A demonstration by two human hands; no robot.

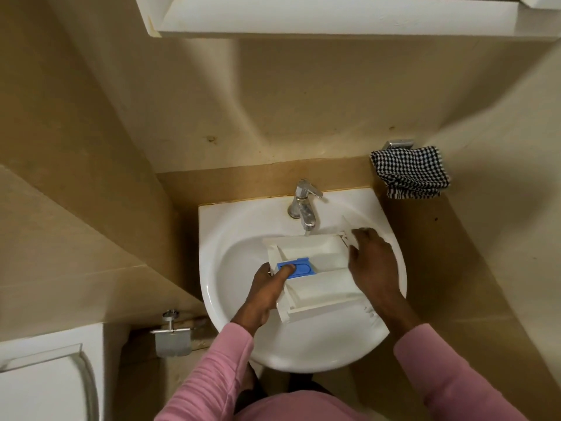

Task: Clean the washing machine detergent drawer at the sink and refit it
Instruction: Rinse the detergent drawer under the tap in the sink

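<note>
Left hand (264, 290), right hand (372, 262) grip boxy plastic drawer (321, 288).

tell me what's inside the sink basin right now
The white detergent drawer lies across the sink under the tap, a blue insert in it. The left hand grips its left end, thumb on the insert; the right hand grips its right end. The drain is hidden beneath.
</note>
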